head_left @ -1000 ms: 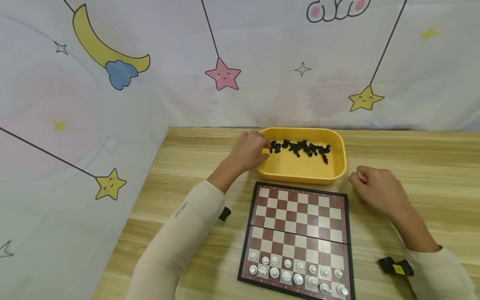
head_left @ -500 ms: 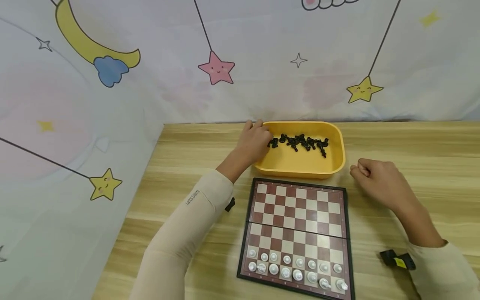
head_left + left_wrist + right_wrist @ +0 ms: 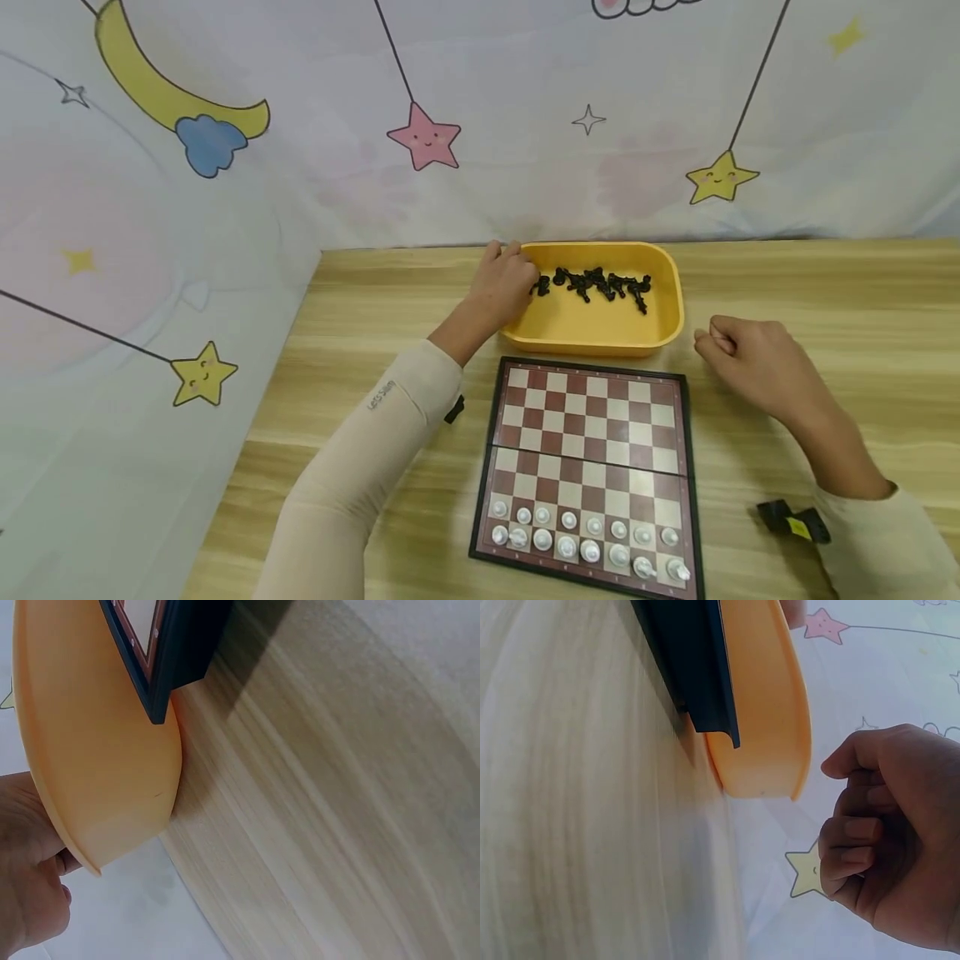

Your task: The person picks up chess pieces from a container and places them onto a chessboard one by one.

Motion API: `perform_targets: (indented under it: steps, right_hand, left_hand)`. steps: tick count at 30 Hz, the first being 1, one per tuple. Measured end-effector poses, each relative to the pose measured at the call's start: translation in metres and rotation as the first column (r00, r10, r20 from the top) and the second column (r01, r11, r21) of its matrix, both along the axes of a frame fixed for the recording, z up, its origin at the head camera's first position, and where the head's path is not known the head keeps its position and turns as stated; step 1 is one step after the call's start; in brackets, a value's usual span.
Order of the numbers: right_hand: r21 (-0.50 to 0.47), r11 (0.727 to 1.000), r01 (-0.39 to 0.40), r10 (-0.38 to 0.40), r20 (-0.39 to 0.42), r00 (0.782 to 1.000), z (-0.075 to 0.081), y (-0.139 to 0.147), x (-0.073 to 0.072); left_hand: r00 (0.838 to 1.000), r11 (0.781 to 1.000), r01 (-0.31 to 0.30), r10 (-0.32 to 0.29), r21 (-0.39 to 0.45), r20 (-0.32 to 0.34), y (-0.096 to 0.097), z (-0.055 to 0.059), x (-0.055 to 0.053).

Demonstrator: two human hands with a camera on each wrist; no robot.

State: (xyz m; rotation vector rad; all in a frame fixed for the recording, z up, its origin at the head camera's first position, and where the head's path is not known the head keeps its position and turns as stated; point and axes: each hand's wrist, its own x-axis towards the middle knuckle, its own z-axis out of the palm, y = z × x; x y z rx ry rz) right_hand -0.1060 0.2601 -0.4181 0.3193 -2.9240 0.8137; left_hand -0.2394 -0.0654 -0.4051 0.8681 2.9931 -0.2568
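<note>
My left hand is over the left end of a yellow tray, its fingers bent down at the rim beside the black chess pieces lying inside. In the left wrist view the tray wall hides most of those fingers, so I cannot tell whether they hold a piece. My right hand rests on the table to the right of the tray. The right wrist view shows its fingers curled in toward the palm with nothing visible in them. A chessboard lies in front of the tray, with white chess pieces upright in two rows along the near side.
The wooden table meets a patterned white cloth behind the tray. Black straps show at the right wrist, and a small black part shows beside the left sleeve.
My left hand has gone slightly farther over the tray's left end, and its thumb has dropped out of sight. My right hand stays in place. The head view has shifted slightly.
</note>
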Motion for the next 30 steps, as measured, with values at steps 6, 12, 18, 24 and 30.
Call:
perform_targets:
  steps: [6, 12, 18, 24, 30]
  right_hand:
    - [-0.004, 1.000, -0.012, 0.012, 0.010, 1.000, 0.005, -0.004, 0.001]
    - [0.008, 1.000, -0.025, 0.025, 0.004, 1.000, 0.005, -0.008, 0.004]
    - [0.023, 0.999, -0.029, 0.029, 0.011, 1.000, 0.008, -0.009, 0.004]
    - [0.031, 0.999, -0.022, 0.022, -0.007, 1.000, 0.008, -0.009, 0.001]
    - [-0.004, 0.999, 0.054, -0.054, -0.029, 0.998, 0.002, -0.009, 0.003]
  left_hand:
    - [1.000, 1.000, -0.006, 0.006, -0.009, -0.023, 0.002, 0.001, -0.003]
    - [0.999, 1.000, -0.007, 0.006, -0.014, -0.045, 0.003, -0.002, -0.001]
    - [0.999, 0.999, -0.001, 0.003, 0.042, -0.054, 0.001, 0.001, -0.001]
    - [0.998, 0.993, -0.026, 0.033, 0.116, -0.056, -0.003, 0.005, 0.000]
    - [0.998, 0.981, -0.051, 0.056, 0.189, -0.023, -0.008, 0.002, 0.007]
